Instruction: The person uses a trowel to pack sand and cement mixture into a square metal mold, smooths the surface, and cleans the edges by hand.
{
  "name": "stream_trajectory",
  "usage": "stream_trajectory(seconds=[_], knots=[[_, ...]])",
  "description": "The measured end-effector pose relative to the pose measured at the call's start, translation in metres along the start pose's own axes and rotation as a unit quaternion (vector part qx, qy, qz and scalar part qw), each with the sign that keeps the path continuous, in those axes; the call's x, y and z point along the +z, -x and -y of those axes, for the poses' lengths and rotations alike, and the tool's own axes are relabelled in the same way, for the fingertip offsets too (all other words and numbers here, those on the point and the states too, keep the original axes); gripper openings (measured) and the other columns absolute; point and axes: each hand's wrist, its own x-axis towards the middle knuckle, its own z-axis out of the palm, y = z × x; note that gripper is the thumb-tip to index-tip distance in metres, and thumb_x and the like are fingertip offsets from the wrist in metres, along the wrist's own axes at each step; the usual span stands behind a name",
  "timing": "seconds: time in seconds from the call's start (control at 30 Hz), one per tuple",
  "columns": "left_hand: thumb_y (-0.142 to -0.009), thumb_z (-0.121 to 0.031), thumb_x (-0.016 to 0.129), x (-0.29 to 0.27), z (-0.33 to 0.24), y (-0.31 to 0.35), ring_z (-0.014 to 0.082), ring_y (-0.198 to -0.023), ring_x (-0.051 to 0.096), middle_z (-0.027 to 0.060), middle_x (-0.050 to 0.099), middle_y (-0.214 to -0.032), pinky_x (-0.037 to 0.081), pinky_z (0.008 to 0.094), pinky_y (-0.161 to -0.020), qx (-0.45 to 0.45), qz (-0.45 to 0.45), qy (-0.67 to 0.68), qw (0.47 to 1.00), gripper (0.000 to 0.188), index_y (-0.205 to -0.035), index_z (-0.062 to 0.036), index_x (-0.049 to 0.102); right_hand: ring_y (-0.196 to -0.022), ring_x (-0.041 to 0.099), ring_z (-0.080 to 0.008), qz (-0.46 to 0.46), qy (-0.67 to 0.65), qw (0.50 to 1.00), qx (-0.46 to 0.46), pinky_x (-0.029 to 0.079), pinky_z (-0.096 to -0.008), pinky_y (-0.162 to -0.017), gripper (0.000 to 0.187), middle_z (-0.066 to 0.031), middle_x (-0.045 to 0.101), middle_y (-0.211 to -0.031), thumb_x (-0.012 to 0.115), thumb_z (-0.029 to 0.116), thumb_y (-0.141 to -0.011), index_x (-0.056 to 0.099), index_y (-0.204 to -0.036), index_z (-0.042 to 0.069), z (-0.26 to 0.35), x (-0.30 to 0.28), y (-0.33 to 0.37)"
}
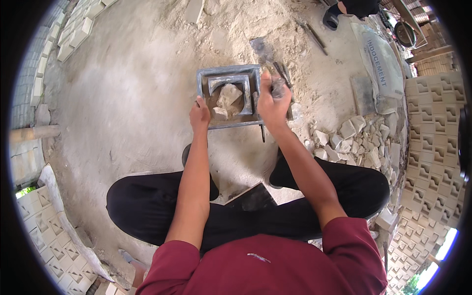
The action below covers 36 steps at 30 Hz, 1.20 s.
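Observation:
A grey, box-shaped metal mould (228, 68) sits on the dusty ground in front of me. Inside it lies a squared inner frame (247, 93) with a curved opening. Two pale broken lumps rest in there, a larger chunk (229, 94) and a smaller chunk (220, 113). My left hand (200, 115) is closed on the mould's left wall. At the right wall, my right hand (274, 103) is closed round something dark grey, smeared by motion, whose kind I cannot make out. Just beyond that hand is a blurred greyish shape (259, 46) over the loose powder.
Pale powder (231, 29) is heaped beyond the mould. Broken pieces (361, 142) pile up at the right, near a printed sack (381, 64). Patterned pale blocks (432, 128) are stacked at the far right. A dark flat plate (253, 197) lies between my legs. Another person's foot (332, 18) shows at the top right.

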Motion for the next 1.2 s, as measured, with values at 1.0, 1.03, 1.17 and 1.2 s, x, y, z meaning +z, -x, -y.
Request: stream_trajectory(seconds=[1.0,1.03,1.17,1.2], knots=[[-0.094,-0.054,0.027,0.004,0.018,-0.008,0.0452,-0.108,0.054,0.027,0.062,-0.11,0.041,0.0498,-0.093,0.022,-0.001,-0.021,1.0,0.067,-0.113,-0.001,0.063,-0.058,0.035,-0.0016,-0.01,-0.039,0.997,0.061,0.027,-0.0224,-0.049,0.03,0.0083,0.04,-0.062,0.058,0.01,-0.093,0.048,-0.065,0.006,-0.001,-0.003,0.012],[-0.094,-0.054,0.027,0.005,0.014,-0.009,0.0452,-0.108,0.054,0.027,0.062,-0.11,0.041,0.0498,-0.093,0.028,-0.006,-0.016,0.999,0.067,-0.113,-0.001,0.063,-0.058,0.036,-0.002,-0.008,-0.045,0.997,0.054,0.028,-0.022,-0.049,0.028,0.008,0.041,-0.062,0.058,0.009,-0.093,0.049,-0.066,0.006,0.005,-0.002,0.009],[-0.094,-0.056,0.025,0.006,0.01,-0.016,0.0448,-0.111,0.053,0.0276,0.06,-0.113,0.04,0.049,-0.094,-0.004,0.008,0.01,1.0,0.07,-0.115,0.0002,0.061,-0.057,0.038,-0.0049,0.0,-0.054,0.996,0.065,0.031,-0.0234,-0.051,0.025,0.0037,0.044,-0.063,0.056,0.011,-0.093,0.048,-0.07,0.006,-0.033,-0.008,-0.005],[-0.094,-0.056,0.024,0.004,0.01,-0.019,0.0447,-0.112,0.053,0.028,0.06,-0.114,0.04,0.0486,-0.094,-0.011,0.015,0.018,1.0,0.071,-0.116,0.0009,0.06,-0.057,0.038,-0.0049,0.002,-0.056,0.996,0.064,0.031,-0.0234,-0.051,0.025,0.0037,0.044,-0.063,0.056,0.011,-0.093,0.048,-0.07,0.006,-0.029,-0.005,-0.009]])
